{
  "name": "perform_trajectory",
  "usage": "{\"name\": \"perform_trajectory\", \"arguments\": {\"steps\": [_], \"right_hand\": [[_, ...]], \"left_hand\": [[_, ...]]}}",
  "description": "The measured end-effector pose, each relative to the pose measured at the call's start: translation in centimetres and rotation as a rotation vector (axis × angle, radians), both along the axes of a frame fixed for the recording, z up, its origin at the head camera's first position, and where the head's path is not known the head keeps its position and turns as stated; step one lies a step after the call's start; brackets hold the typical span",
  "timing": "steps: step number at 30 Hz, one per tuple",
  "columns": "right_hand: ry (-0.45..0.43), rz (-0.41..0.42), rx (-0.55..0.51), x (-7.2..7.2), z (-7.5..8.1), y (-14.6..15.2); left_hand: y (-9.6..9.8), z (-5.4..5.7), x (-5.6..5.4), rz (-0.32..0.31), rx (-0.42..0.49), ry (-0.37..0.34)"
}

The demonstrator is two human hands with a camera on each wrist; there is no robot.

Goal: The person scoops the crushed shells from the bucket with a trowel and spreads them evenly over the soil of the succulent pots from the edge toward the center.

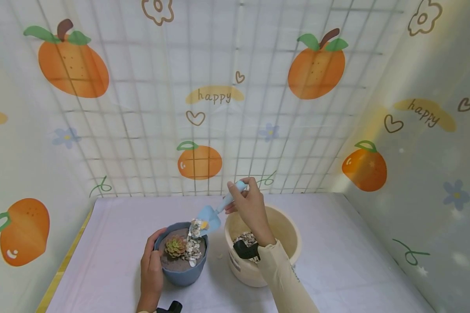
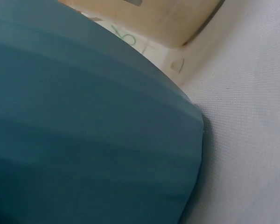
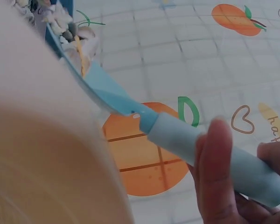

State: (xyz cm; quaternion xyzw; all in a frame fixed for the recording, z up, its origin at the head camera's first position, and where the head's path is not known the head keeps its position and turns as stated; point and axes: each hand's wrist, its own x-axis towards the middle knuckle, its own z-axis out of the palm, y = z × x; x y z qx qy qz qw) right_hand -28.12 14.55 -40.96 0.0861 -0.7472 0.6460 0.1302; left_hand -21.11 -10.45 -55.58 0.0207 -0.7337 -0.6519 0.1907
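Note:
My right hand (image 1: 251, 211) grips the light blue handle of a small garden trowel (image 1: 208, 217). Its blade tilts down over the rim of a blue-grey flower pot (image 1: 184, 277), carrying whitish stone chips (image 1: 196, 227). In the right wrist view, fingers and thumb wrap the trowel handle (image 3: 177, 135), and chips lie at the blade's far end. Inside the pot, a green and pink succulent (image 1: 176, 246) sits in brown soil, with more white chips (image 1: 193, 250) spread along its right side. My left hand (image 1: 152, 265) holds the pot by its left side, fingers at the rim. The pot's wall (image 2: 93, 116) fills much of the left wrist view.
Right of the flower pot stands a larger cream bucket (image 1: 290, 230) with stone chips (image 1: 246, 239) inside, partly hidden by my right wrist. A white cloth (image 1: 117, 243) covers the table. Behind it hangs a fruit-printed curtain (image 1: 149, 130) over a wire grid.

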Motion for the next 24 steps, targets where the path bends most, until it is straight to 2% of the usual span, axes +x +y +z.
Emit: {"name": "perform_trajectory", "arguments": {"steps": [17, 24], "right_hand": [[0.004, -0.008, -0.012, -0.13, 0.09, -0.20], [0.045, 0.031, -0.015, -0.12, -0.02, -0.16]], "left_hand": [[-0.43, -0.02, -0.10, -0.054, 0.008, 0.022], [-0.53, -0.03, -0.17, -0.072, 0.013, 0.015]]}}
